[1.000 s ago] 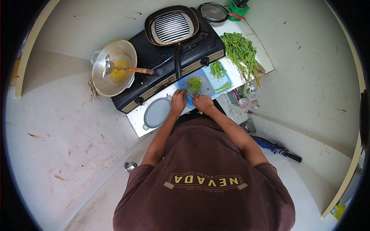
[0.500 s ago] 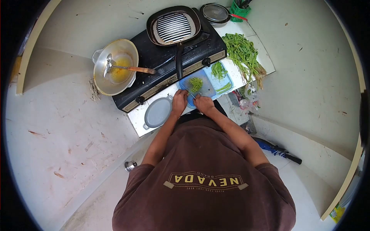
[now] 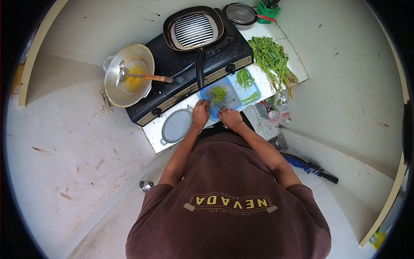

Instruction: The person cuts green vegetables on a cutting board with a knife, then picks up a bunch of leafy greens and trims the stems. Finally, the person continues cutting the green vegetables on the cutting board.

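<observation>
A knife (image 3: 214,104) is in my right hand (image 3: 231,118), its thin blade slanting up and left across the blue cutting board (image 3: 231,100). My left hand (image 3: 201,113) rests at the board's near left edge, close to the blade, with fingers curled; whatever they grip is hidden. Just beyond the blade lies a small heap of finely chopped greens (image 3: 219,93). Cut green pieces (image 3: 245,79) and a few short stalks (image 3: 250,98) sit on the light blue tray (image 3: 257,88) to the right.
A black stove (image 3: 181,77) carries a grill pan (image 3: 172,32), its handle pointing at the board. Left of it stands a pot (image 3: 110,93) with a ladle (image 3: 146,77). A grey oval dish (image 3: 177,126) lies nearby. Leafy greens (image 3: 269,56) are piled at right, near a green basket (image 3: 266,13).
My right hand has shifted slightly right and toward me with the knife, and more of the blade shows. My left hand stays about where it was.
</observation>
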`<state>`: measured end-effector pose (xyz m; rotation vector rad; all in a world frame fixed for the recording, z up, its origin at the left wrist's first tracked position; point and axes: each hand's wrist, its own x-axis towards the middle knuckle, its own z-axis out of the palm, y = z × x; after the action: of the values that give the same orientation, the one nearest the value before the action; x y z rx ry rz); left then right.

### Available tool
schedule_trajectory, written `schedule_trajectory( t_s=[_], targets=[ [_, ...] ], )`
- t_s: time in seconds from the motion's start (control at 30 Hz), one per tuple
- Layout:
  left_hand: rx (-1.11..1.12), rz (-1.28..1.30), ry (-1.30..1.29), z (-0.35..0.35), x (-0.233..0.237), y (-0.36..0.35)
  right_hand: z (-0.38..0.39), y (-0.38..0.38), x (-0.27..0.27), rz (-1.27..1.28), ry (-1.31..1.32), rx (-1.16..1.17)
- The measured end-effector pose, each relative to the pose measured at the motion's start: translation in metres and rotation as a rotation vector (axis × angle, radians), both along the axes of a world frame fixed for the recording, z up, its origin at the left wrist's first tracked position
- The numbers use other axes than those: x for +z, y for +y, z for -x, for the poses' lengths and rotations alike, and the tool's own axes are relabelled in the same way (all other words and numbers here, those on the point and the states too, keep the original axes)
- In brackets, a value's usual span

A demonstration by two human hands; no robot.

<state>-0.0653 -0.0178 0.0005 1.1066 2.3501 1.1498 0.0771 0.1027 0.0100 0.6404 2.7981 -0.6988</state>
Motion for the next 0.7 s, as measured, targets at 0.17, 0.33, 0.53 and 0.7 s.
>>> schedule_trajectory(
  t_s=[0.17, 0.33, 0.53, 0.7],
  targets=[
    [-0.025, -0.033, 0.023, 0.0, 0.002, -0.002, -0.005, -0.004, 0.001, 0.009, 0.017, 0.003],
    [0.004, -0.022, -0.011, 0.0, -0.003, 0.001, 0.011, -0.005, -0.007, -0.026, 0.013, 0.026],
    [0.044, -0.005, -0.059, -0.003, -0.004, 0.0, 0.001, -0.006, 0.003, -0.019, -0.055, 0.024],
    [0.02, -0.025, 0.01, -0.001, 0.0, 0.001, 0.0, -0.007, 0.005, -0.03, -0.076, 0.032]
  ],
)
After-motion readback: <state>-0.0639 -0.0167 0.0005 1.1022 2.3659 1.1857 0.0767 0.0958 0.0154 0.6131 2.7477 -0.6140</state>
